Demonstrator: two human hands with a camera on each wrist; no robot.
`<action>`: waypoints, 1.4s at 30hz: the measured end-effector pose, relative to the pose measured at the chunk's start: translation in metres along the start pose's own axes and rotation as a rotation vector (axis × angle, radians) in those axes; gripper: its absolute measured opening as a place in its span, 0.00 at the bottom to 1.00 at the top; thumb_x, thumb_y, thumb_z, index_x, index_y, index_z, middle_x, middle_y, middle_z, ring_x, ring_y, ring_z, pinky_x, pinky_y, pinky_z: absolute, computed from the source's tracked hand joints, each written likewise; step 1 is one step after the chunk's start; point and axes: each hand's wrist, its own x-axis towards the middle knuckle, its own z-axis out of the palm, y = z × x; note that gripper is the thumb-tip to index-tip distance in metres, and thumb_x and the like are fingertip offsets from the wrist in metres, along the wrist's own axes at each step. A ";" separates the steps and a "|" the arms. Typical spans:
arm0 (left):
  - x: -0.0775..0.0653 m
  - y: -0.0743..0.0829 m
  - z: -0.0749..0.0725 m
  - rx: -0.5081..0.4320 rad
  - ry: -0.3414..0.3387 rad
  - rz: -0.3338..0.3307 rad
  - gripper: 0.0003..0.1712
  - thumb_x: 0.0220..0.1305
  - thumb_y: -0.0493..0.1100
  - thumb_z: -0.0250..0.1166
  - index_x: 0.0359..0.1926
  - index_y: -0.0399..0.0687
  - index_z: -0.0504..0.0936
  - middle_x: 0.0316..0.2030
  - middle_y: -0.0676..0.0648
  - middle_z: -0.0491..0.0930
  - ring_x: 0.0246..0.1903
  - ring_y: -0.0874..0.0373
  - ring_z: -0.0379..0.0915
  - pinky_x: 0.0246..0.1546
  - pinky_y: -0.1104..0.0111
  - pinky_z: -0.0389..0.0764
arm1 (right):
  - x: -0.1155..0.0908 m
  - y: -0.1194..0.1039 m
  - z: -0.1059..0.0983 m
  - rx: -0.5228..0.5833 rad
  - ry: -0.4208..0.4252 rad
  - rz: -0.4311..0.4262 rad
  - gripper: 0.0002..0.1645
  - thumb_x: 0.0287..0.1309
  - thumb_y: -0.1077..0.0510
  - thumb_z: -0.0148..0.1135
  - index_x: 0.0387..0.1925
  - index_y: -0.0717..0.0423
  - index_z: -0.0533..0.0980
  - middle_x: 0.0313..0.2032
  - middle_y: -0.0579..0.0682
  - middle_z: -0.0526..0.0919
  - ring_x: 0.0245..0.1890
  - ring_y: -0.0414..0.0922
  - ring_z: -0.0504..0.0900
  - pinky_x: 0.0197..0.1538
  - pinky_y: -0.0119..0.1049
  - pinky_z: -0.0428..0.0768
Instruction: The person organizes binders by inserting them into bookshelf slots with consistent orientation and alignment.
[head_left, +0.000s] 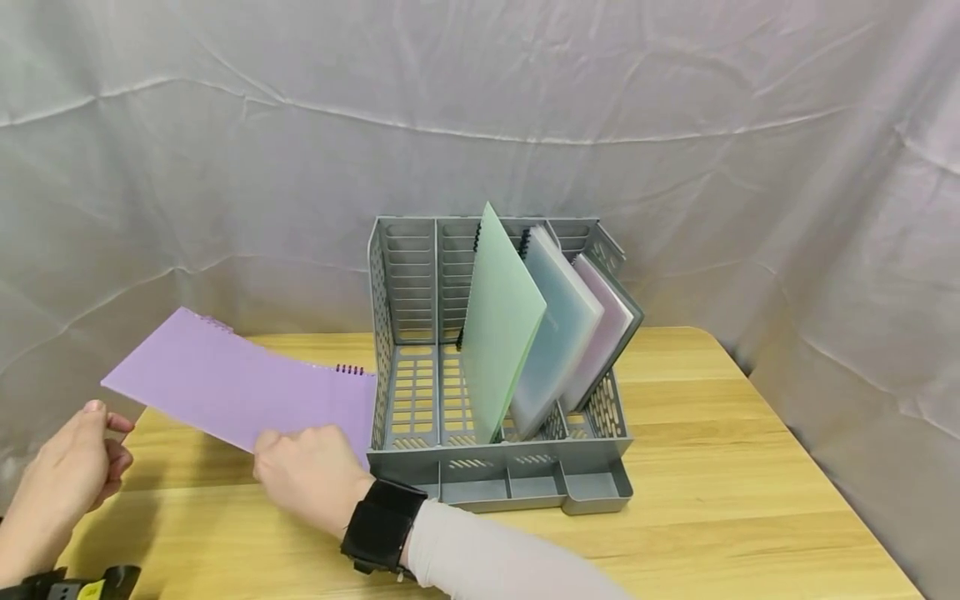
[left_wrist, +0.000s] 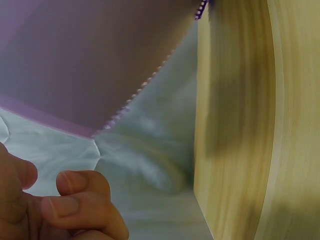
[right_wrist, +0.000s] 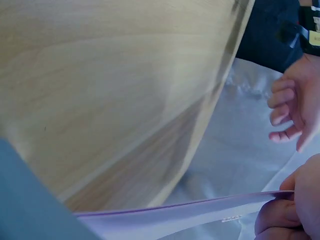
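Observation:
A purple spiral-bound notebook slants over the table's left part, its far left corner raised and its right end by the rack. My right hand pinches its near edge, also seen in the right wrist view, where the notebook runs out from between thumb and curled fingers. My left hand hovers just off the notebook's left corner with loosely curled fingers, holding nothing. In the left wrist view a gap shows between the left hand's fingers and the notebook.
A grey desktop file rack stands on the wooden table, with small trays along its front. Inside it lean a green notebook, a blue one with a clear cover and a pinkish one. A grey cloth hangs behind.

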 end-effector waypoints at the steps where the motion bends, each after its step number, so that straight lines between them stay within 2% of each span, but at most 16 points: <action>1: -0.001 0.001 0.001 0.019 0.009 0.012 0.37 0.86 0.59 0.21 0.53 0.36 0.69 0.21 0.55 0.74 0.19 0.59 0.70 0.20 0.66 0.72 | 0.000 0.002 0.000 0.006 -0.002 0.005 0.25 0.80 0.43 0.54 0.22 0.38 0.64 0.14 0.29 0.67 0.17 0.29 0.76 0.16 0.28 0.75; 3: -0.001 0.004 0.002 0.051 0.011 0.025 0.37 0.87 0.58 0.21 0.58 0.33 0.67 0.22 0.54 0.75 0.19 0.59 0.70 0.21 0.66 0.72 | 0.000 0.005 -0.002 0.017 0.004 0.017 0.26 0.81 0.38 0.53 0.23 0.38 0.65 0.14 0.30 0.67 0.17 0.29 0.78 0.16 0.28 0.76; 6: 0.000 0.003 0.002 0.094 -0.014 0.026 0.40 0.86 0.59 0.21 0.66 0.30 0.65 0.25 0.53 0.77 0.19 0.57 0.71 0.22 0.66 0.71 | -0.002 0.010 -0.003 0.018 0.020 0.029 0.26 0.80 0.37 0.53 0.23 0.38 0.65 0.14 0.30 0.68 0.17 0.30 0.79 0.16 0.29 0.76; 10: 0.004 0.002 0.004 0.128 -0.079 0.016 0.44 0.86 0.60 0.20 0.75 0.26 0.58 0.29 0.48 0.79 0.21 0.54 0.72 0.25 0.66 0.71 | -0.003 0.017 -0.005 0.020 0.054 0.048 0.26 0.80 0.38 0.53 0.23 0.39 0.64 0.13 0.31 0.66 0.15 0.31 0.77 0.15 0.29 0.74; 13: 0.007 0.001 0.005 0.134 -0.127 0.007 0.46 0.85 0.62 0.18 0.79 0.25 0.52 0.31 0.47 0.79 0.22 0.53 0.71 0.25 0.65 0.70 | -0.003 0.022 -0.005 0.016 0.123 0.069 0.26 0.78 0.39 0.56 0.22 0.38 0.64 0.12 0.31 0.65 0.14 0.30 0.75 0.14 0.29 0.71; 17: 0.011 0.002 0.009 0.122 -0.157 0.007 0.46 0.85 0.63 0.19 0.80 0.26 0.48 0.30 0.48 0.80 0.19 0.56 0.69 0.22 0.64 0.70 | 0.000 0.028 -0.005 0.025 0.205 0.095 0.25 0.74 0.41 0.60 0.21 0.38 0.64 0.11 0.31 0.64 0.13 0.30 0.73 0.14 0.28 0.71; 28: 0.015 0.009 0.022 0.133 -0.158 0.027 0.42 0.87 0.60 0.23 0.80 0.30 0.51 0.29 0.50 0.80 0.19 0.60 0.69 0.21 0.65 0.70 | -0.001 0.040 -0.013 0.055 0.213 0.124 0.19 0.73 0.41 0.63 0.26 0.38 0.70 0.13 0.31 0.70 0.13 0.32 0.76 0.15 0.29 0.73; 33: 0.018 0.011 0.026 0.130 -0.166 0.033 0.40 0.87 0.59 0.24 0.81 0.32 0.51 0.30 0.50 0.80 0.20 0.60 0.70 0.22 0.66 0.71 | -0.003 0.047 -0.018 0.086 0.226 0.113 0.17 0.75 0.42 0.61 0.28 0.39 0.72 0.14 0.31 0.70 0.12 0.30 0.70 0.13 0.29 0.70; 42: 0.022 0.013 0.035 0.102 -0.135 0.094 0.37 0.88 0.57 0.28 0.79 0.34 0.55 0.26 0.49 0.80 0.18 0.59 0.70 0.21 0.65 0.72 | -0.008 0.056 -0.026 0.108 0.255 0.098 0.17 0.74 0.44 0.62 0.27 0.40 0.73 0.14 0.32 0.64 0.13 0.30 0.61 0.12 0.27 0.64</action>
